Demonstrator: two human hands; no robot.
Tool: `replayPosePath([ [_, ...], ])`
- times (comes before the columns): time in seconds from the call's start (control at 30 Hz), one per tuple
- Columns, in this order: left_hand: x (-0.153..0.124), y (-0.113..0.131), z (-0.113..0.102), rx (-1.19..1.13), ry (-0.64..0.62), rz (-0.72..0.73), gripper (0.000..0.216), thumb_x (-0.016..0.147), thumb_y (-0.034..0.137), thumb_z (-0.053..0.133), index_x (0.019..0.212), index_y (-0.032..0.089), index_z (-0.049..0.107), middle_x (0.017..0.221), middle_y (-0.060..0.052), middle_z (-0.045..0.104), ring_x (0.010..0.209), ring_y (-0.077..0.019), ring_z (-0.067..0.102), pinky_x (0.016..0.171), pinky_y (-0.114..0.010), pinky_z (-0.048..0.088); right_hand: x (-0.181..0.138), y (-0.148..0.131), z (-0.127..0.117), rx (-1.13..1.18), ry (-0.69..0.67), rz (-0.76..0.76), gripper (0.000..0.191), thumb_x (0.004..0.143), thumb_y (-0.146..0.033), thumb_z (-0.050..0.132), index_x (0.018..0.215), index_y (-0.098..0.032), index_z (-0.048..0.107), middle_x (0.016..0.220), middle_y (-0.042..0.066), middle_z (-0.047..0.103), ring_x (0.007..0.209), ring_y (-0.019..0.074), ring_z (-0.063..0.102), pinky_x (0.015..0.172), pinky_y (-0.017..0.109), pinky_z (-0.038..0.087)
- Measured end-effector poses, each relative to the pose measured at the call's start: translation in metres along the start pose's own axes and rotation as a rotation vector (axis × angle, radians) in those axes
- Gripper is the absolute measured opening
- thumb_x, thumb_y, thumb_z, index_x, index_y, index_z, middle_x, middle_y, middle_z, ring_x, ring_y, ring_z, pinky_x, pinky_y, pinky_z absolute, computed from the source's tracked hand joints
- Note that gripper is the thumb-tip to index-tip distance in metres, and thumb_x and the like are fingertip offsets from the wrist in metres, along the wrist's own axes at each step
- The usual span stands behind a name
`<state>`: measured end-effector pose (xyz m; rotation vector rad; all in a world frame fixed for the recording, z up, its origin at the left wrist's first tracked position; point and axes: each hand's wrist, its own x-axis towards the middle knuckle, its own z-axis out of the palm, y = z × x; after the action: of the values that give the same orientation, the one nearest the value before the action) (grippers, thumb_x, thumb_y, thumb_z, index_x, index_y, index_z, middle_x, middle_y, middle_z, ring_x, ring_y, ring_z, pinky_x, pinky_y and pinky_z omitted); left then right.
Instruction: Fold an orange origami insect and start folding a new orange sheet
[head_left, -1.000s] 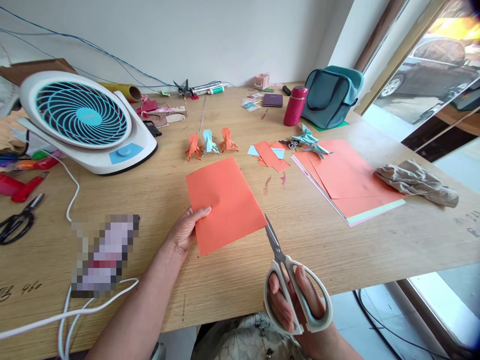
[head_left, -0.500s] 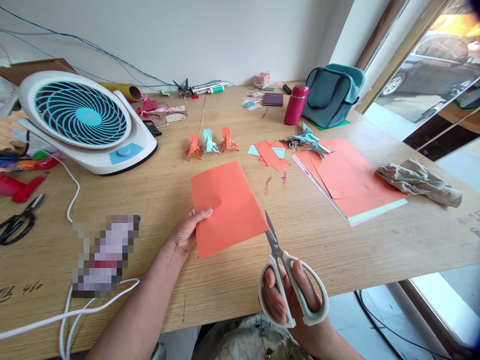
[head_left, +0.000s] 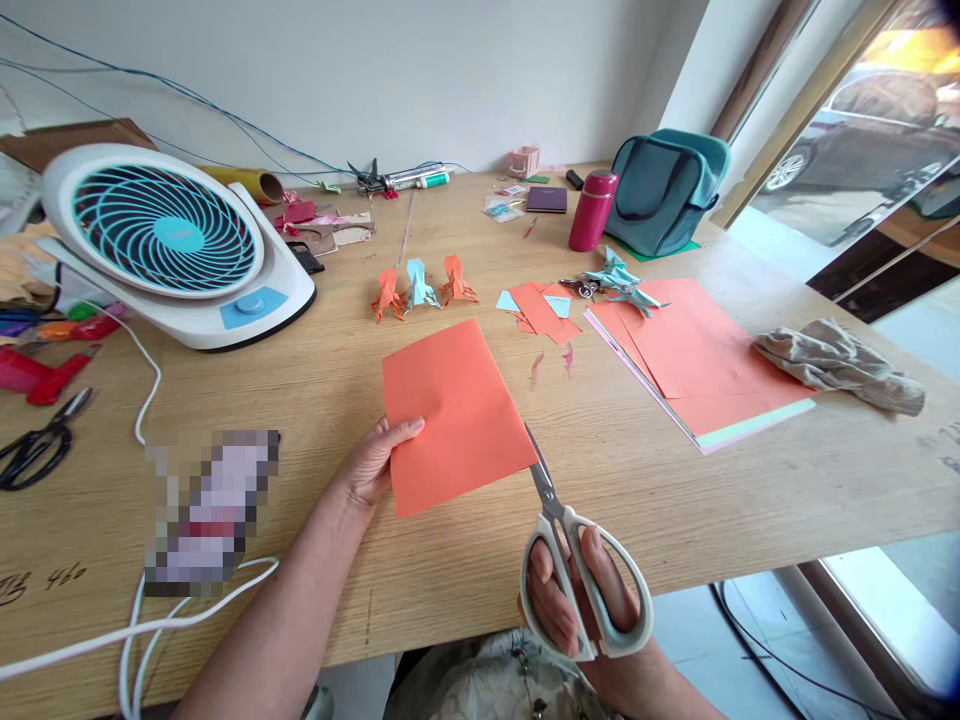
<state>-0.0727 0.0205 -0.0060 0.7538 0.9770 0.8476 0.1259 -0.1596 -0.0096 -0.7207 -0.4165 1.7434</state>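
Note:
My left hand (head_left: 379, 458) grips an orange sheet of paper (head_left: 457, 420) by its left edge, thumb on top and the other fingers hidden beneath. The sheet is held tilted above the table. My right hand (head_left: 577, 600) has its fingers through the handles of white-handled scissors (head_left: 551, 505). The scissor blades point up at the sheet's right edge near its lower right corner, and one blade is partly hidden by the paper. Behind the sheet stand two orange folded paper figures (head_left: 455, 280) with a light blue paper figure (head_left: 418, 284) between them.
A white fan (head_left: 180, 240) stands at the left, above black scissors (head_left: 45, 440) and a pixelated object (head_left: 214, 515) beside white cables. Orange sheets (head_left: 712, 340), paper scraps (head_left: 544, 312) and a crumpled cloth (head_left: 840, 365) lie right. Farther back are a red flask (head_left: 592, 210) and a teal bag (head_left: 664, 195).
The scissors have shifted slightly, their blades closing a little and now overlapping the paper's right edge. My left hand and the sheet have hardly moved.

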Motion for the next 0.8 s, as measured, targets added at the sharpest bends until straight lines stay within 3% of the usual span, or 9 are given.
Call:
replayPosePath([
  [0.2, -0.003, -0.002, 0.0, -0.019, -0.016, -0.033, 0.053, 0.063, 0.03, 0.086, 0.112, 0.02, 0.071, 0.105, -0.008, 0.078, 0.091, -0.0261, 0.075, 0.082, -0.035, 0.061, 0.005, -0.002, 0.004, -0.009, -0.018, -0.026, 0.054, 0.098, -0.064, 0.036, 0.086, -0.021, 0.067, 0.053, 0.0, 0.044, 0.045, 0.0114, 0.031, 0.051, 0.03, 0.026],
  [0.4, -0.001, 0.0, -0.001, -0.026, -0.025, -0.033, 0.049, 0.063, 0.031, 0.086, 0.108, 0.019, 0.072, 0.101, -0.008, 0.079, 0.091, -0.0269, 0.075, 0.082, -0.034, 0.061, 0.01, 0.0, 0.003, 0.011, -0.02, -0.035, 0.054, 0.099, -0.061, 0.035, 0.084, -0.021, 0.067, 0.051, -0.001, 0.041, 0.043, 0.0098, 0.028, 0.047, 0.03, 0.022],
  [0.53, -0.002, 0.0, -0.001, -0.029, -0.046, -0.03, 0.051, 0.064, 0.03, 0.086, 0.111, 0.018, 0.071, 0.103, -0.008, 0.078, 0.093, -0.0271, 0.075, 0.082, -0.034, 0.061, 0.009, 0.002, -0.001, -0.01, -0.002, -0.031, 0.053, 0.099, -0.061, 0.036, 0.083, -0.021, 0.067, 0.05, -0.002, 0.039, 0.042, 0.0093, 0.026, 0.046, 0.03, 0.018],
  [0.8, -0.005, -0.003, 0.0, -0.044, -0.073, -0.059, 0.054, 0.065, 0.026, 0.085, 0.116, 0.018, 0.069, 0.102, -0.006, 0.079, 0.087, -0.0237, 0.076, 0.079, -0.032, 0.061, 0.013, -0.006, 0.007, -0.046, -0.029, -0.064, 0.052, 0.097, -0.065, 0.034, 0.085, -0.024, 0.064, 0.053, 0.001, 0.045, 0.046, 0.0132, 0.034, 0.049, 0.031, 0.025],
])
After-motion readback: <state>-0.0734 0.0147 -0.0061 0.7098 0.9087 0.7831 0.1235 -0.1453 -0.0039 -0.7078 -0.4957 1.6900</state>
